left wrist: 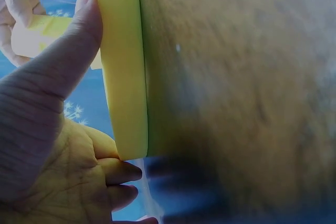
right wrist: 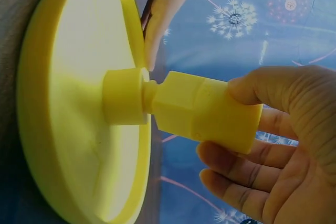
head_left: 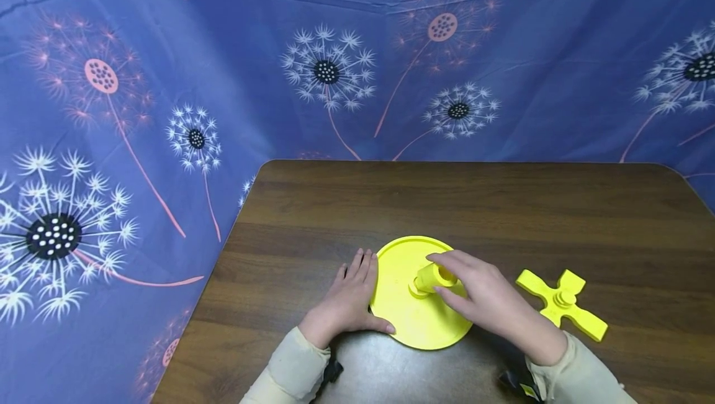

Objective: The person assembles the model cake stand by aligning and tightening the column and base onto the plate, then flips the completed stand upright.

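The right hand [head_left: 485,292] pinches a yellow, part-hexagonal plastic piece [right wrist: 197,107], tilted at the post [right wrist: 122,97] of a round yellow disc [head_left: 408,323]; the left hand [head_left: 350,300], straight-fingered, touches the disc, well inside the brown wooden table's [head_left: 475,199] far edge.

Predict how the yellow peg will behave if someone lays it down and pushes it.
The peg looks stiff, its edges crisp where the right hand pinches it. It would probably roll unevenly, since one section has flat faces while the end is round. Its smooth surface might feel slightly slippery.
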The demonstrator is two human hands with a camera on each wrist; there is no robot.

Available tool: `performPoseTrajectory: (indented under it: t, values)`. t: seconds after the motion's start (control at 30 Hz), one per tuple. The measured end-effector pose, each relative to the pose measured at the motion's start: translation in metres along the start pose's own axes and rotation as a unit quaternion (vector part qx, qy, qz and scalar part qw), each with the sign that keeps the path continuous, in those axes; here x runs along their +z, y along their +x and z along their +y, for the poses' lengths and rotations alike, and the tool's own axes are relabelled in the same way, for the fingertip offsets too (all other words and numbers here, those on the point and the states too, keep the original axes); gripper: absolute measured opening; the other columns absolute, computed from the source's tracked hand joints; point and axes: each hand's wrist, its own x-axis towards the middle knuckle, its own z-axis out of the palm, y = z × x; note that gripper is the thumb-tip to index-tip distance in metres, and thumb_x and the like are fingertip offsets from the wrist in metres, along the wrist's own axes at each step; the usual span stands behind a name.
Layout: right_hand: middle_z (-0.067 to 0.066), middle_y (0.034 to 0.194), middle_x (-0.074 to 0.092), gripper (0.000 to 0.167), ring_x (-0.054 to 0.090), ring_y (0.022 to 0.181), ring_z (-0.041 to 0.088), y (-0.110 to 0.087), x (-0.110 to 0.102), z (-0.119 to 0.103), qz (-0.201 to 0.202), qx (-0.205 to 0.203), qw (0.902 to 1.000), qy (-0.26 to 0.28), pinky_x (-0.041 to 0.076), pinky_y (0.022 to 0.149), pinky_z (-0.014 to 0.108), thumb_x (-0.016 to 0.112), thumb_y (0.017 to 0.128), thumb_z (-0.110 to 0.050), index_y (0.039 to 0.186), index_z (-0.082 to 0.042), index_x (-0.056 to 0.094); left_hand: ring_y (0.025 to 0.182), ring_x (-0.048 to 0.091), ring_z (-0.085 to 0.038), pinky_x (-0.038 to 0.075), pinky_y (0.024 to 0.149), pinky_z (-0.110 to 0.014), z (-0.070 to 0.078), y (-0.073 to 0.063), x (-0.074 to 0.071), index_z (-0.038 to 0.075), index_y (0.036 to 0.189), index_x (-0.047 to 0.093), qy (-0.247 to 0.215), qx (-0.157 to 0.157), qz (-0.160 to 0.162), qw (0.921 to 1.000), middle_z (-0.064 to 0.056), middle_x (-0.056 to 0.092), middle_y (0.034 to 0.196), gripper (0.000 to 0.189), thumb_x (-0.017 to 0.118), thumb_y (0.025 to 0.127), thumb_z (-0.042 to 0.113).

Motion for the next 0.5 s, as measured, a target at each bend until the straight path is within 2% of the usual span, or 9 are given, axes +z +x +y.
performPoseTrajectory:
  t: [0.2, 0.5]
  values:
    - [0.011, 0.124, 0.063, 0.051, 0.063, 0.107, 0.027, 0.0046, -0.0023, -0.0049, -0.032, 0.006, 0.9995, 0.005, 0.053, 0.088, 0.048, 0.078, 0.081, -0.016, 0.129, -0.009, 0.061, 0.149, -0.001, -0.029, 0.015, 0.117, -0.052, -0.0016, 0.0006, 0.0003, 0.000, 0.155, 0.007, -0.002, 0.000, 0.002, 1.0000, -0.017, 0.005, 0.162, 0.134, 0.074, 0.065, 0.072]
    - [0.010, 0.119, 0.066, 0.050, 0.065, 0.104, 0.025, 0.0108, 0.0006, -0.0066, -0.024, 0.016, 0.9995, 0.012, 0.053, 0.086, 0.047, 0.079, 0.082, -0.023, 0.127, -0.007, 0.062, 0.149, -0.002, -0.028, 0.015, 0.117, -0.052, -0.0029, 0.0019, 0.0005, 0.002, 0.156, 0.006, -0.004, -0.003, -0.002, 1.0000, -0.016, 0.003, 0.162, 0.134, 0.074, 0.065, 0.073]
